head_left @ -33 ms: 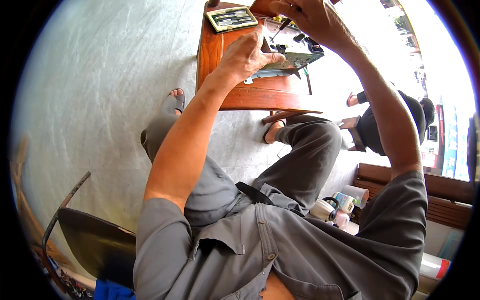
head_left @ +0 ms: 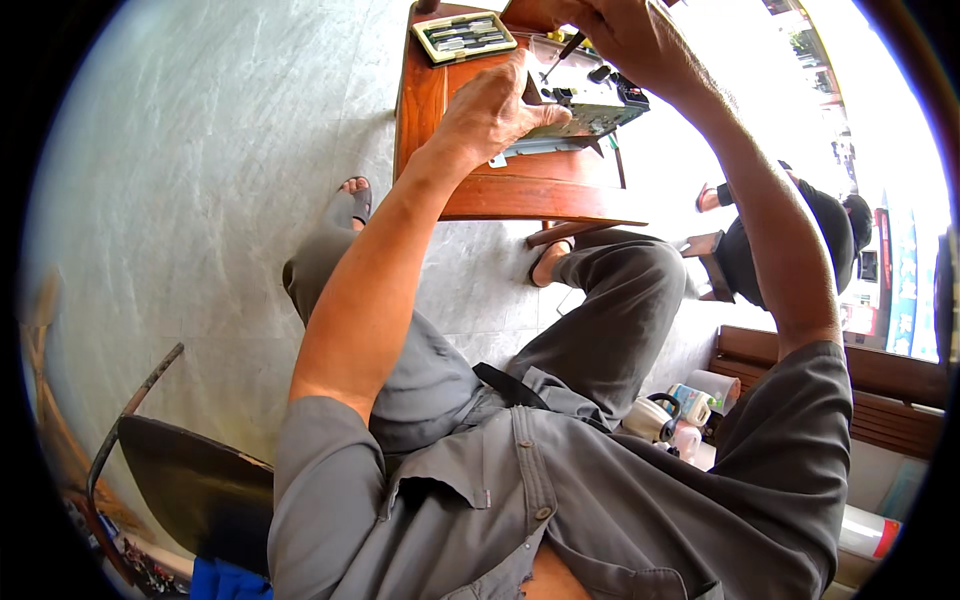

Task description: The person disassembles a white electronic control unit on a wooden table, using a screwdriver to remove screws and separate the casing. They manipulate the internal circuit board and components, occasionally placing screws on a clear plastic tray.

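An electronic device with a metal case and exposed board (head_left: 610,115) rests on a red-brown wooden table. My left hand (head_left: 495,110) grips its near left corner, the thumb along the front side and the fingers over the far side. Above the device, my right hand (head_left: 640,45) is closed round the dark handle of a thin screwdriver (head_left: 563,57). The shaft slants down and left to the top of the device, beside small black parts. What the tip touches is too small to make out. Part of the right fingers is cut off by the picture's upper edge.
A case of small screwdrivers (head_left: 465,38) lies at the table's (head_left: 530,195) far left. Below right, a white kettle (head_left: 648,418) stands among bottles near a wooden bench (head_left: 830,375). A black chair (head_left: 200,480) is at lower left. Another person (head_left: 815,235) sits at right.
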`<state>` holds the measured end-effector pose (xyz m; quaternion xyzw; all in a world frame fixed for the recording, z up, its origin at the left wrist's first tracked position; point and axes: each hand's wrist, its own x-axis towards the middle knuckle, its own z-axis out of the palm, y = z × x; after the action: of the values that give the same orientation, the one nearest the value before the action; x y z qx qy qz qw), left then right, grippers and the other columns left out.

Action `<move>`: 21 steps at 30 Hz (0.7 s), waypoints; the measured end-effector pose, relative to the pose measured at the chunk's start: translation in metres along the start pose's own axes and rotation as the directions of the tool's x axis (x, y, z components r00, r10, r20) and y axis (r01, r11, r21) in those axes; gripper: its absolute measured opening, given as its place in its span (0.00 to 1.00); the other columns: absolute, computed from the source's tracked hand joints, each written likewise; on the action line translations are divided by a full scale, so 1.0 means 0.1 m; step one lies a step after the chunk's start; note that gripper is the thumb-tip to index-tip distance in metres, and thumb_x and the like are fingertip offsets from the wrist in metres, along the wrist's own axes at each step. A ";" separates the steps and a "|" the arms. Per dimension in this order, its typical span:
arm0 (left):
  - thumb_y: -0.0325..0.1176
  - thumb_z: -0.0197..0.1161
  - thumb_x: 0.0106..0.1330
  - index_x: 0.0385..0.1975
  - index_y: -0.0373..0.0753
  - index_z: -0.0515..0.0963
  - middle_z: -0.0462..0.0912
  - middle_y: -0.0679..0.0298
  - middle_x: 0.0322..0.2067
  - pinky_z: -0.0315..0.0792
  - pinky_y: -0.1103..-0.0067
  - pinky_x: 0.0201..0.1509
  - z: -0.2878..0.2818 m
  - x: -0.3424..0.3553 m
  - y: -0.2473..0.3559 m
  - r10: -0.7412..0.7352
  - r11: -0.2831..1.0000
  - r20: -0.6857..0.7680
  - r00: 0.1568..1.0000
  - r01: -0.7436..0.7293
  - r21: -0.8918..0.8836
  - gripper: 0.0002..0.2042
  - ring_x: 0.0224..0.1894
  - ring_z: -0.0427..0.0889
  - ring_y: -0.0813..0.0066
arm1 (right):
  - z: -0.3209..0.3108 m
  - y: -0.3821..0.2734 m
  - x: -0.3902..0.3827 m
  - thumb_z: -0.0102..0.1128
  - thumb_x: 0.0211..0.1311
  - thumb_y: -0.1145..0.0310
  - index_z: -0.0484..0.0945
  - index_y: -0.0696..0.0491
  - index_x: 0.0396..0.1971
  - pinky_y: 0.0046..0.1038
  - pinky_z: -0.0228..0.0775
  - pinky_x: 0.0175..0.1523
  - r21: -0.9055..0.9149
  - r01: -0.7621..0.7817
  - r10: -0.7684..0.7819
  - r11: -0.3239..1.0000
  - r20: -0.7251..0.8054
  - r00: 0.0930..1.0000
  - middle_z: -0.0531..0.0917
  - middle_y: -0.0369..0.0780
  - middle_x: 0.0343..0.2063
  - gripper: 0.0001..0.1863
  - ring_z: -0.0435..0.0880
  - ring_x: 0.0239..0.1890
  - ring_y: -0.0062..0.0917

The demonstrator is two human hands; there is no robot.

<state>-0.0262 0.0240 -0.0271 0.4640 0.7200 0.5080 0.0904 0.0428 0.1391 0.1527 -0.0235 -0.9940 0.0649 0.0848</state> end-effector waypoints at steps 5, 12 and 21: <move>0.58 0.77 0.54 0.59 0.25 0.69 0.85 0.45 0.36 0.81 0.67 0.47 0.01 -0.02 0.01 0.045 0.999 -0.019 0.999 -0.044 0.028 0.44 0.43 0.88 0.57 | -0.07 -0.17 -0.05 0.51 0.73 0.68 0.81 0.58 0.44 0.34 0.76 0.29 0.184 -0.125 0.121 0.975 0.032 0.992 0.84 0.46 0.20 0.12 0.85 0.20 0.31; 0.58 0.77 0.54 0.54 0.28 0.71 0.86 0.48 0.39 0.80 0.68 0.48 -0.03 -0.02 0.02 -0.008 1.000 0.014 1.000 0.007 0.023 0.41 0.43 0.87 0.55 | 0.01 -0.09 -0.04 0.56 0.70 0.70 0.83 0.59 0.41 0.34 0.75 0.32 0.198 -0.081 0.096 0.977 -0.068 0.993 0.84 0.45 0.20 0.10 0.86 0.24 0.31; 0.55 0.79 0.55 0.57 0.23 0.72 0.87 0.45 0.33 0.84 0.69 0.48 -0.06 -0.02 0.07 0.073 0.996 0.003 0.997 -0.073 0.046 0.42 0.40 0.90 0.53 | 0.08 0.09 -0.13 0.60 0.67 0.70 0.82 0.62 0.30 0.36 0.74 0.30 0.200 0.067 -0.038 0.978 -0.145 0.989 0.85 0.46 0.21 0.11 0.85 0.22 0.34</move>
<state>-0.0247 0.0189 -0.0198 0.4922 0.7140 0.4942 0.0614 0.0542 0.1463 0.1412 0.0072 -0.9740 0.1623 0.1580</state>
